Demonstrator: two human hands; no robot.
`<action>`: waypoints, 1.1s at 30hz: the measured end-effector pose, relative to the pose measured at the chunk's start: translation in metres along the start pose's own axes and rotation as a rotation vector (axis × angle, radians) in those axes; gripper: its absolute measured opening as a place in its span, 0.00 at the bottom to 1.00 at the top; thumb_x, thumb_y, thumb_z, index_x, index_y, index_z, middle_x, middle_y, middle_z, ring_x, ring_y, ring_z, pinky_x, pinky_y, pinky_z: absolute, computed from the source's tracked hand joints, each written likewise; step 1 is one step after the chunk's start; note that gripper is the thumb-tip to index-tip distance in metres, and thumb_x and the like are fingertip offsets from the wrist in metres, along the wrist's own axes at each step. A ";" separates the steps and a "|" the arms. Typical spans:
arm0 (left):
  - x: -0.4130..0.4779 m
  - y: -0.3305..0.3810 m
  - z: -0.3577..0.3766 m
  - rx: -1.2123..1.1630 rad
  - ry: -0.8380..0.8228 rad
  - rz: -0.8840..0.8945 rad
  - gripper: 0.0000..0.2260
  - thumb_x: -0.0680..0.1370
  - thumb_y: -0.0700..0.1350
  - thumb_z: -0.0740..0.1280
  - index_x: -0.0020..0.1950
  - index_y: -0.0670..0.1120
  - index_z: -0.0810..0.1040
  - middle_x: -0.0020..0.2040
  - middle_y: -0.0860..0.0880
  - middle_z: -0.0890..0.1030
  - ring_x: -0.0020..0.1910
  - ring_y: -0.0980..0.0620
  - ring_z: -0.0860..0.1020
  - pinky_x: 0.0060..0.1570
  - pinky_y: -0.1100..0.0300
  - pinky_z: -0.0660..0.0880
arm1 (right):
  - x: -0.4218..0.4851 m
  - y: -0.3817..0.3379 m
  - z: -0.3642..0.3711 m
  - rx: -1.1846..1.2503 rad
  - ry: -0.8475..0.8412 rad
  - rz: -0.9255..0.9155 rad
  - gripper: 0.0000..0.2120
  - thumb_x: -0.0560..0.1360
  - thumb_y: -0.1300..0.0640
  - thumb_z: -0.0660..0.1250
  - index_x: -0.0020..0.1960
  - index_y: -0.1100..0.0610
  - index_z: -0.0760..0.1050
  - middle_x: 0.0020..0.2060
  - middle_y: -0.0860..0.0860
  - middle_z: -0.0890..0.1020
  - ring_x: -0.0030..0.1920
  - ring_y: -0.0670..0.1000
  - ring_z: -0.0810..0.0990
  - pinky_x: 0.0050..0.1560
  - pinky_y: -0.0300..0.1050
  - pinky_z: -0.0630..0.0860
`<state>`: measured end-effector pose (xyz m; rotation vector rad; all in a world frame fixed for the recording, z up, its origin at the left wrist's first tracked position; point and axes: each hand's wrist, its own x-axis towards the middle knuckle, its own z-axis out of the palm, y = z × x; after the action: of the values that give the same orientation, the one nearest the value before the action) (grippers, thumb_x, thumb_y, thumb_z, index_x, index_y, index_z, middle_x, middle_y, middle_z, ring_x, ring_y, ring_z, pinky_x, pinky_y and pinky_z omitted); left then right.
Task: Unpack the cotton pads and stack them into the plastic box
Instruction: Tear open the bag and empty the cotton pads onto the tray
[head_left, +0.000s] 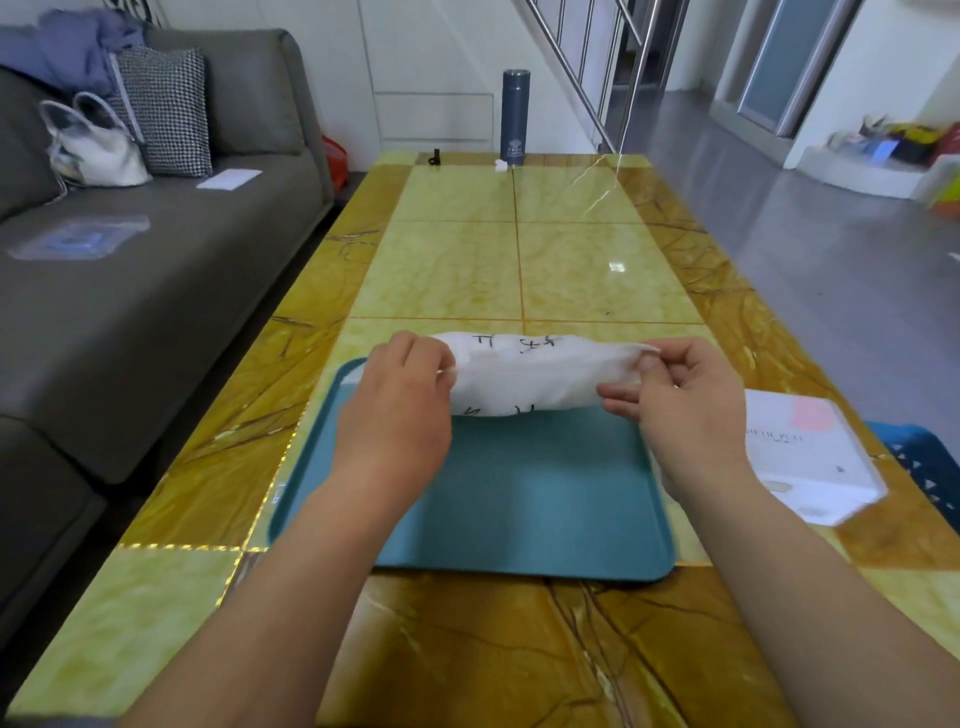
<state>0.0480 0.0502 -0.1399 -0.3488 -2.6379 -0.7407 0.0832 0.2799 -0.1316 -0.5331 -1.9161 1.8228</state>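
Head view: a yellow stone table (571, 260) runs away from the camera, with a teal tray (519, 493) at its near end. At the far end stand a dark blue flask (516, 117), a small black thing (435, 157) and a small white scrap (501, 165). A grey sofa (171, 291) lies to the left, carrying a white handbag (96, 148), a checked cushion (166, 111), a sheet of paper (229, 179) and a clear bag (78, 241) with something blue inside. A blue basket (924, 457) shows past the table's right edge.

The pack of cotton pads (535, 376) is held up over the tray's far edge. The left hand (400, 395) grips its left end with curled fingers, and the right hand (680, 400) pinches its right end between thumb and fingertips. Both forearms cross the tray.

The hands cover both ends of the pack, and the pack hides the tray's far rim. The plastic box (810, 452) sits on the table just right of the tray, its left side cut off by the right wrist.

Black handwritten marks on the pack are too blurred to read. The box has a pink patch and the letters "METIC PUFF". A pale emblem on the flask cannot be read.
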 end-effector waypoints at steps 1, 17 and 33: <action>-0.001 -0.004 -0.002 -0.010 0.001 -0.002 0.05 0.85 0.44 0.61 0.55 0.48 0.76 0.54 0.52 0.75 0.54 0.48 0.72 0.45 0.44 0.75 | 0.000 0.001 -0.002 -0.076 0.006 -0.046 0.05 0.84 0.63 0.61 0.55 0.55 0.74 0.54 0.55 0.82 0.37 0.54 0.89 0.45 0.54 0.86; -0.006 -0.010 -0.005 0.072 -0.001 -0.053 0.05 0.83 0.42 0.61 0.55 0.49 0.75 0.54 0.51 0.74 0.55 0.46 0.71 0.42 0.50 0.69 | -0.017 0.020 0.032 -0.678 -0.255 -0.407 0.05 0.79 0.56 0.71 0.43 0.51 0.80 0.40 0.44 0.82 0.44 0.50 0.80 0.47 0.49 0.77; -0.036 0.023 -0.013 -0.068 -0.164 0.182 0.06 0.80 0.46 0.68 0.57 0.49 0.80 0.56 0.51 0.77 0.57 0.47 0.76 0.50 0.47 0.76 | -0.037 -0.012 0.017 -0.993 -0.495 -0.269 0.06 0.76 0.47 0.71 0.53 0.44 0.82 0.46 0.41 0.84 0.47 0.48 0.82 0.52 0.49 0.81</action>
<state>0.0919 0.0574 -0.1343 -0.6862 -2.6890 -0.7723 0.1047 0.2439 -0.1225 -0.0713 -3.0129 0.7657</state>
